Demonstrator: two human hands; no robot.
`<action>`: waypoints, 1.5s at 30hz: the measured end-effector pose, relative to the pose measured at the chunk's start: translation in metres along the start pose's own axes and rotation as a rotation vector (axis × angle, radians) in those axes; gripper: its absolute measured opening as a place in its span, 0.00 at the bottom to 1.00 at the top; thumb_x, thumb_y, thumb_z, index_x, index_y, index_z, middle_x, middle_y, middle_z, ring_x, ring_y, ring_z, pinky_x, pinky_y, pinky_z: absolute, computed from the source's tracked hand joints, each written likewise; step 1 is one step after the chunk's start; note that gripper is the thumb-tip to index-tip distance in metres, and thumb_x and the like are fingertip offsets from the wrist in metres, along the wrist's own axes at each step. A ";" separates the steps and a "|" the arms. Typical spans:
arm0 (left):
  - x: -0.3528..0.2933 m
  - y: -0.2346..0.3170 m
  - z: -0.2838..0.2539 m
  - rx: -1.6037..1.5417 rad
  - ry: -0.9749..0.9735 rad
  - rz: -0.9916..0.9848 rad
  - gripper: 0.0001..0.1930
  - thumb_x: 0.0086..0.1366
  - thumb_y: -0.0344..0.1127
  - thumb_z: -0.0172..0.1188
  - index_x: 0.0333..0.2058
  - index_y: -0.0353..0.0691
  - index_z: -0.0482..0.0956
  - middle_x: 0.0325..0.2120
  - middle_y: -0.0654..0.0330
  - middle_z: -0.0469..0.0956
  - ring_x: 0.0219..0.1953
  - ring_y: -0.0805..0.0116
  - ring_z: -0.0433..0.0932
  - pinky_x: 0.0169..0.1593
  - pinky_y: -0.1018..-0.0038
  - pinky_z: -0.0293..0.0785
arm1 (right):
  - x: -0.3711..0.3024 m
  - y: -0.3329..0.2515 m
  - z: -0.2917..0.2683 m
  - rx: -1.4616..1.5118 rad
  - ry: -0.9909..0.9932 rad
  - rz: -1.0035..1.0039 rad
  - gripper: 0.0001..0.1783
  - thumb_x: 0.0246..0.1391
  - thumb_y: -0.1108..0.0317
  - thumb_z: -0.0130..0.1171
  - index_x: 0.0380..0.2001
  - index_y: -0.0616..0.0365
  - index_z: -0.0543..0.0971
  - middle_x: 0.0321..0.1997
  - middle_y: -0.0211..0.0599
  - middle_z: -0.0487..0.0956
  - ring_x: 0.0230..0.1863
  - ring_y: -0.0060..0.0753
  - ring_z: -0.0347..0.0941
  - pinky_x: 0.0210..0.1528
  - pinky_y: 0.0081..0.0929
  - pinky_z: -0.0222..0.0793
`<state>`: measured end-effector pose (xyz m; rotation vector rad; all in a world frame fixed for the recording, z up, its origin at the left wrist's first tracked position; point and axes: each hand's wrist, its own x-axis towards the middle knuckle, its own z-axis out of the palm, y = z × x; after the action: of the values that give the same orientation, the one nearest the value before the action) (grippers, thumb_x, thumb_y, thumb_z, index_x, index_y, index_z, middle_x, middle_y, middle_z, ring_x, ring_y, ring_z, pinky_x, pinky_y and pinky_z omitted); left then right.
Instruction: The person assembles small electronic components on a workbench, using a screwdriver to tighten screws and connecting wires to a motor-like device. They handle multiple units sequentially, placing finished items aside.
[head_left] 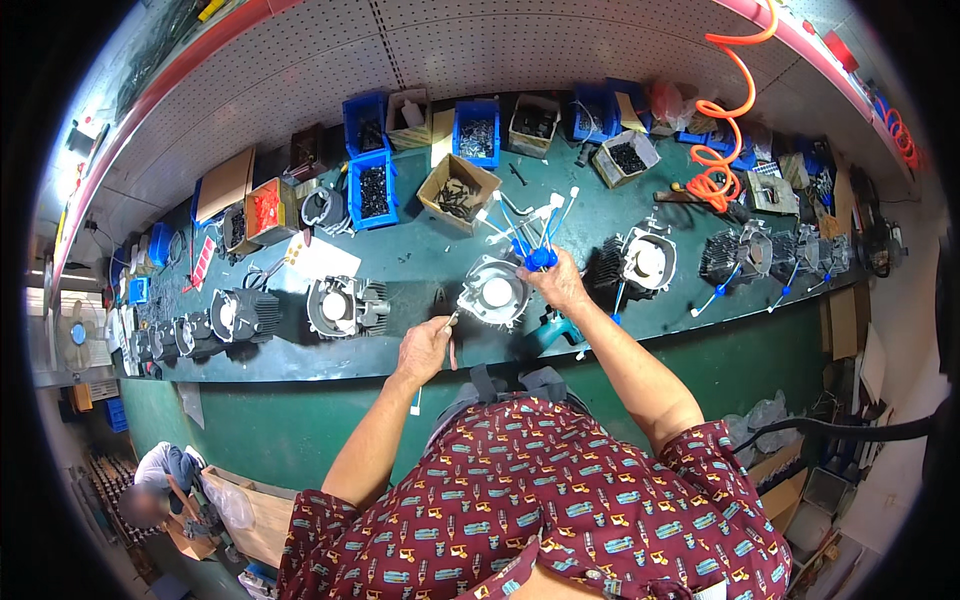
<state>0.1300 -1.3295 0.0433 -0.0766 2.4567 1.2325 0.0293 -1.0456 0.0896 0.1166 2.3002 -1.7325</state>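
Note:
A round metal engine casting (492, 291) with a pale disc in its middle sits on the bench in front of me. At its left edge my left hand (425, 350) is closed round a slim tool, mostly hidden by the fingers; a metal tip and a reddish strip show beside them. My right hand (560, 283), at the casting's upper right, grips a cluster of blue fittings with white-tipped tubes (540, 257). Beneath my right forearm lies a teal power tool (553, 333). Another finned casting (648, 262) stands to the right, and one more (338, 306) to the left.
More castings (243, 315) line the bench (420, 250) on both sides. Along the back stand blue bins (373, 190) and cardboard boxes (457, 192) of small parts. An orange coiled hose (712, 165) hangs at the right. Another person (170, 490) bends over boxes at lower left.

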 end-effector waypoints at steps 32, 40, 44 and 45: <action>0.010 0.050 -0.003 0.299 0.175 0.223 0.09 0.66 0.37 0.61 0.32 0.38 0.83 0.27 0.54 0.82 0.25 0.60 0.82 0.29 0.67 0.76 | 0.006 0.010 -0.003 -0.034 -0.013 -0.043 0.16 0.46 0.69 0.73 0.39 0.59 0.80 0.31 0.30 0.83 0.32 0.21 0.75 0.40 0.27 0.72; 0.027 0.020 0.002 -0.901 -0.215 -0.381 0.13 0.71 0.39 0.57 0.37 0.33 0.78 0.26 0.56 0.80 0.25 0.69 0.80 0.27 0.78 0.77 | 0.004 0.003 0.000 -0.012 -0.009 -0.007 0.19 0.45 0.71 0.73 0.42 0.58 0.81 0.35 0.35 0.85 0.36 0.25 0.79 0.45 0.28 0.74; 0.033 0.012 -0.004 -1.070 -0.358 -0.436 0.10 0.71 0.37 0.58 0.37 0.34 0.76 0.27 0.58 0.78 0.26 0.70 0.79 0.26 0.80 0.75 | 0.004 0.003 0.000 -0.075 0.005 -0.072 0.16 0.47 0.68 0.73 0.38 0.59 0.79 0.30 0.29 0.81 0.31 0.21 0.73 0.38 0.27 0.71; 0.034 0.012 -0.003 -1.095 -0.367 -0.424 0.10 0.70 0.37 0.58 0.37 0.34 0.76 0.27 0.58 0.78 0.26 0.70 0.79 0.26 0.80 0.75 | 0.005 0.006 0.000 -0.060 0.010 -0.087 0.15 0.47 0.67 0.73 0.36 0.59 0.79 0.27 0.27 0.79 0.29 0.19 0.70 0.35 0.26 0.69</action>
<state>0.0953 -1.3202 0.0416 -0.5630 1.1497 1.9761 0.0257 -1.0446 0.0828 0.0143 2.3948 -1.7053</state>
